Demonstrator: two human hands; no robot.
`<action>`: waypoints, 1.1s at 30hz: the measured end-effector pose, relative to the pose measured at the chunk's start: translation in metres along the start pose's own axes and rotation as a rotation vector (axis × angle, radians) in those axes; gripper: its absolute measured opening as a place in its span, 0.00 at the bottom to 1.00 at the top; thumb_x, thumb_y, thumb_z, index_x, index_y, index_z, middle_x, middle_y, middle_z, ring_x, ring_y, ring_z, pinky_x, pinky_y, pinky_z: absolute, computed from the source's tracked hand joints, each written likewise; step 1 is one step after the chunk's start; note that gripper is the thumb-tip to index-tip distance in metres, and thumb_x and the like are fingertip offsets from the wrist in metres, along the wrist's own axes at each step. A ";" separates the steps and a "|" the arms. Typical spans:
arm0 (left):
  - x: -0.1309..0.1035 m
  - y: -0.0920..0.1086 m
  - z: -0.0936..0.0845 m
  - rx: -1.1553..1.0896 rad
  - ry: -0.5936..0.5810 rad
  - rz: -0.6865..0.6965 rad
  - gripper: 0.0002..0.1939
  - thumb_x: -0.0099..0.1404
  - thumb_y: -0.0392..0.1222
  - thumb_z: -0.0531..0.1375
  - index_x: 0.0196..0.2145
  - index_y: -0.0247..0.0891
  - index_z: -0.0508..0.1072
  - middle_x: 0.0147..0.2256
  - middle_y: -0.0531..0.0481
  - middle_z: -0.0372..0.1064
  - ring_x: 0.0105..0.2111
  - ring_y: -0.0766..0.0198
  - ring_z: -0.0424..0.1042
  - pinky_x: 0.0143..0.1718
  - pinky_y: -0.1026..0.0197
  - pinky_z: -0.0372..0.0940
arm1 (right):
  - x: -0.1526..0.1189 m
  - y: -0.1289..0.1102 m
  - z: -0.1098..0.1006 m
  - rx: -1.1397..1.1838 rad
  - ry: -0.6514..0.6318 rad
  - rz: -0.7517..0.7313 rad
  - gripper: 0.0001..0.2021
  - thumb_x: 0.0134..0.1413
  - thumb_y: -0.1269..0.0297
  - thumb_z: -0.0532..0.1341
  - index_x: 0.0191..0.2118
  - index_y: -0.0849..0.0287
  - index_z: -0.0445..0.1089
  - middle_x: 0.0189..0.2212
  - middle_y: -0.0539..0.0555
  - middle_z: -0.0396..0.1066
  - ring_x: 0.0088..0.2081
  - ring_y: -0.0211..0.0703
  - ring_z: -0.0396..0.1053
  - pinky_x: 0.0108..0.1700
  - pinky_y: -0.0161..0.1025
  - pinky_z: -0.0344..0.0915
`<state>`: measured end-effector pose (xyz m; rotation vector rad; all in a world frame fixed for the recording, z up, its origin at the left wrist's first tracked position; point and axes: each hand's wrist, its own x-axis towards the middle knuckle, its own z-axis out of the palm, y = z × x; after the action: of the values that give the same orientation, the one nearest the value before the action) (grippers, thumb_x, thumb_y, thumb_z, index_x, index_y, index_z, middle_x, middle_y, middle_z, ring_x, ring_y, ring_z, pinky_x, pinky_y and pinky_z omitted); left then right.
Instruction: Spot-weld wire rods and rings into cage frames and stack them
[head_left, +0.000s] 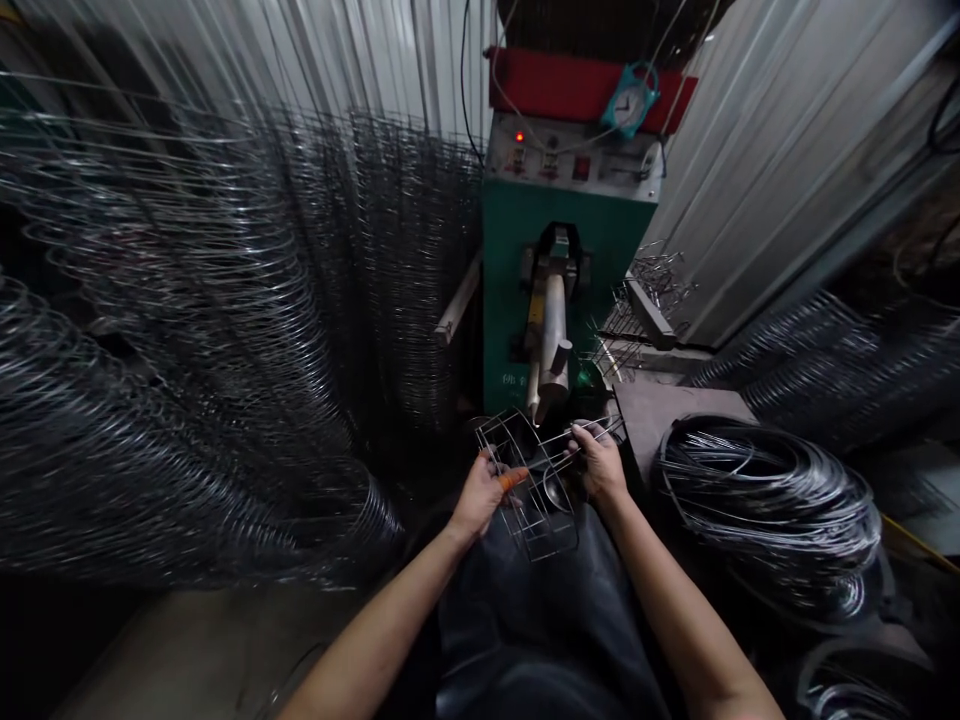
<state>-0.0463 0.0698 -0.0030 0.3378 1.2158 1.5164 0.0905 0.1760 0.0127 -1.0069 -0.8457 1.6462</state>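
Observation:
A small wire rack [534,522] of bent metal rods is held above my lap, just below the electrode tip [535,412] of a green spot welder [502,300]. My left hand [482,492] is closed around the rack's left side, with orange covers on its fingers. On the other side my right hand [598,462] pinches thin rods that stick out to the right. Whether those rods are joined to the rack, I cannot tell. A gap shows between the tip and the nearest wires, though the dark background blurs the exact distance.
Tall stacks of wire rings [247,270] fill the left side. At the right, a coil of wire hoops [772,510] lies beside a flat board [682,405]. A teal clock [631,100] hangs on the machine's front; metal bars jut out on both sides.

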 end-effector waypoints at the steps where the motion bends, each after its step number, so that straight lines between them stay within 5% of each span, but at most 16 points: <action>1: 0.003 0.001 0.001 -0.005 0.008 -0.002 0.42 0.43 0.36 0.70 0.53 0.36 0.53 0.25 0.58 0.60 0.22 0.71 0.65 0.17 0.68 0.64 | 0.004 0.001 0.000 0.003 -0.001 0.003 0.16 0.30 0.64 0.70 0.29 0.59 0.65 0.19 0.44 0.66 0.18 0.29 0.61 0.20 0.29 0.63; 16: 0.031 0.004 0.008 -0.032 0.075 -0.003 0.44 0.44 0.35 0.70 0.55 0.35 0.52 0.25 0.58 0.62 0.21 0.71 0.66 0.17 0.68 0.64 | 0.044 0.011 0.000 0.006 -0.035 -0.001 0.15 0.32 0.63 0.69 0.28 0.59 0.66 0.20 0.44 0.67 0.18 0.29 0.60 0.20 0.29 0.63; 25: 0.034 0.009 0.008 0.021 0.023 -0.033 0.34 0.45 0.37 0.69 0.48 0.34 0.59 0.26 0.56 0.62 0.17 0.74 0.60 0.15 0.64 0.66 | 0.047 0.008 0.003 -0.069 -0.041 -0.003 0.14 0.32 0.61 0.68 0.26 0.59 0.65 0.20 0.46 0.68 0.19 0.30 0.61 0.17 0.27 0.59; 33: 0.029 0.000 0.007 -0.073 0.067 0.008 0.39 0.43 0.34 0.70 0.51 0.38 0.56 0.26 0.57 0.61 0.23 0.70 0.67 0.20 0.66 0.67 | 0.038 0.002 -0.002 -0.097 -0.080 0.048 0.16 0.33 0.58 0.69 0.32 0.58 0.69 0.20 0.44 0.65 0.19 0.30 0.62 0.18 0.27 0.61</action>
<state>-0.0509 0.0980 -0.0108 0.2454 1.2092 1.5852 0.0847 0.2119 0.0016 -1.0409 -0.9694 1.7096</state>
